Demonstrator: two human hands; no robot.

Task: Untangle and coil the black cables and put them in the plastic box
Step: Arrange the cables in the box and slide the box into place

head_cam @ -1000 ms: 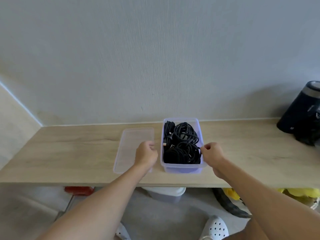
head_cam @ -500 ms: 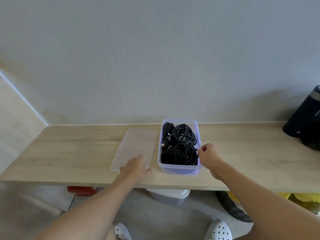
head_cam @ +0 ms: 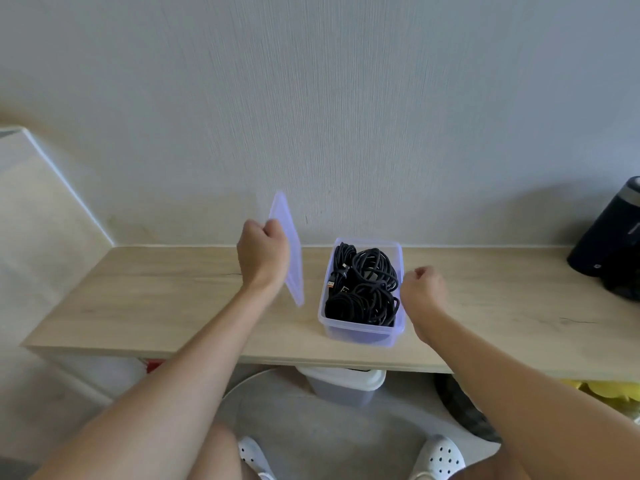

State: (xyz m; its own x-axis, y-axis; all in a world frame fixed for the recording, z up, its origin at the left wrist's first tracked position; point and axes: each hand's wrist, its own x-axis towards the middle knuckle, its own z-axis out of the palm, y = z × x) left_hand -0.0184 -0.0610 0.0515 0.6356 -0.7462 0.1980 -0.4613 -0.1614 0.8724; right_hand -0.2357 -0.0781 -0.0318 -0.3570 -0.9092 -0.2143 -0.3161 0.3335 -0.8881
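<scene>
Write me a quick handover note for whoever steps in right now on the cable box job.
Left hand grips the lid, raised on edge above the table, left of the plastic box.
Right hand: fingers curled beside the box's right wall; contact unclear.
Black cables lie coiled inside the open box.
Done: cables boxed. Left: probably only closing the lid.

Black cables [head_cam: 362, 289], wound in loose bundles, fill the open translucent plastic box [head_cam: 360, 336], upright just right of frame centre. Its clear lid [head_cam: 291, 258] is raised nearly on edge, left of it.
</scene>
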